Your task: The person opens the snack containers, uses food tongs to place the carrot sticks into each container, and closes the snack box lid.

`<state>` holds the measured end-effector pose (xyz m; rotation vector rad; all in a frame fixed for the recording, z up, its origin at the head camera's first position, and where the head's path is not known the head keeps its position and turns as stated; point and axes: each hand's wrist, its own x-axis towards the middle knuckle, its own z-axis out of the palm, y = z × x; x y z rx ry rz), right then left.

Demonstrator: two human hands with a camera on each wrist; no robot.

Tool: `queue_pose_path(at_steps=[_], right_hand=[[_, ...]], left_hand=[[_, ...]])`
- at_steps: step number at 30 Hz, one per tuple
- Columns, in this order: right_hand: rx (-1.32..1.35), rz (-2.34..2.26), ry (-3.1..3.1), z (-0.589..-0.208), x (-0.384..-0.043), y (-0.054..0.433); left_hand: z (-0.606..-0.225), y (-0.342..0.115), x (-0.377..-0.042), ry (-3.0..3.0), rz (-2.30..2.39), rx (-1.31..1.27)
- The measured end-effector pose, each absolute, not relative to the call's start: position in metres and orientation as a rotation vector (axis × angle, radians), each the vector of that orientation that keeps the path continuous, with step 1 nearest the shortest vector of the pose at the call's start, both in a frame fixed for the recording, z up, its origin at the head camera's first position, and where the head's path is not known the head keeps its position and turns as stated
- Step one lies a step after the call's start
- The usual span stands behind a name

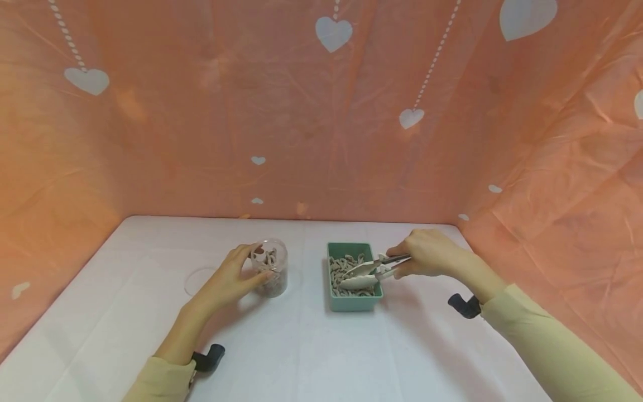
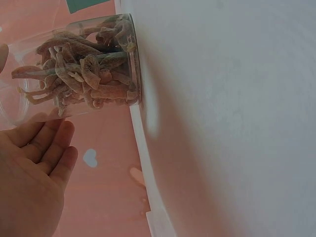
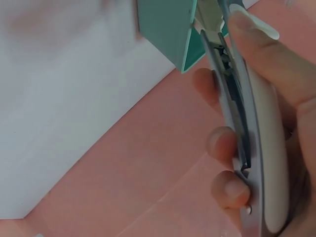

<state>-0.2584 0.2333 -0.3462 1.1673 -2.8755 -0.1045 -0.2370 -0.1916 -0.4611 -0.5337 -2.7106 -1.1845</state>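
Note:
A clear plastic jar (image 1: 279,277) stands upright on the white table, partly filled with dried brownish-grey twisted strips (image 2: 81,69). My left hand (image 1: 235,274) holds it from the left, thumb at the near side and fingers at the far side near the rim. To the right, a green rectangular box (image 1: 354,304) contains more strips (image 1: 346,263). My right hand (image 1: 427,254) grips a pair of tongs (image 1: 363,280) with pale tips. The tong tips are spread over the strips inside the box. Whether they pinch a strip, I cannot tell.
A thin clear round lid or ring (image 1: 193,282) lies on the white table (image 1: 311,357) left of the jar. Orange cloth (image 1: 281,128) printed with white hearts hangs behind the table and along both sides.

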Motion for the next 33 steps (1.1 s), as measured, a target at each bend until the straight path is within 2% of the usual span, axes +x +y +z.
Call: queue_pose_path(at_steps=[20, 33], right_hand=[[1.146, 0.050, -2.744, -0.352, -0.248, 0.256], [0.986, 0.245, -2.691, -0.361, -0.245, 0.267]], left_hand=[[-0.463, -0.192, -0.237, -2.689, -1.179, -0.535], [-0.462, -0.191, -0.237, -2.706, -1.168, -0.524]])
